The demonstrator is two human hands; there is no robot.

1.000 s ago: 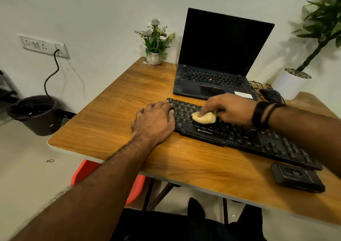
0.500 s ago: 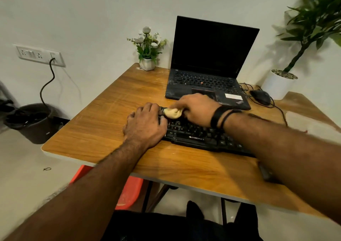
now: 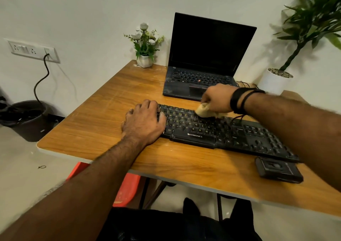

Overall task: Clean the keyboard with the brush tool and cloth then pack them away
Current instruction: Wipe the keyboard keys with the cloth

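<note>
keyboard [image 3: 217, 130]: black, flat, angled across table | cloth [image 3: 203, 109]: beige, bunched, on keyboard's upper rows | case [image 3: 278, 169]: black, closed, just beside keyboard's near right edge

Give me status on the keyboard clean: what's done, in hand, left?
Done: nothing provably finished; brushing can't be judged from this view. In hand: the right hand grips the beige cloth on the upper key rows of the black keyboard, while the left hand rests on its left end, steadying it. Left: the remaining keys, then packing away; the black case sits on the table by the keyboard's right end.
</note>
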